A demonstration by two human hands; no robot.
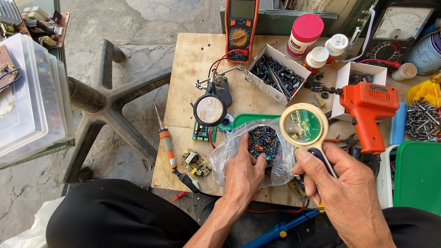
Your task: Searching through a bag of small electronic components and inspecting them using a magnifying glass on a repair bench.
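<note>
My left hand (243, 173) reaches into a clear plastic bag (229, 154) full of small electronic parts, with its fingers among the components (262, 141). My right hand (350, 191) grips the dark handle of a hand magnifying glass (303, 126) with a cream rim, held just right of the bag over a green board. The bag lies at the front of a small wooden table (190, 72).
On the table stand a helping-hand magnifier (210, 110), an orange multimeter (241, 24), a white box of components (276, 74), an orange soldering gun (369, 111), a soldering iron (168, 146), small circuit boards (196, 162), jars (304, 35) and a green-lidded tub (421, 177). A chair base (106, 103) stands left.
</note>
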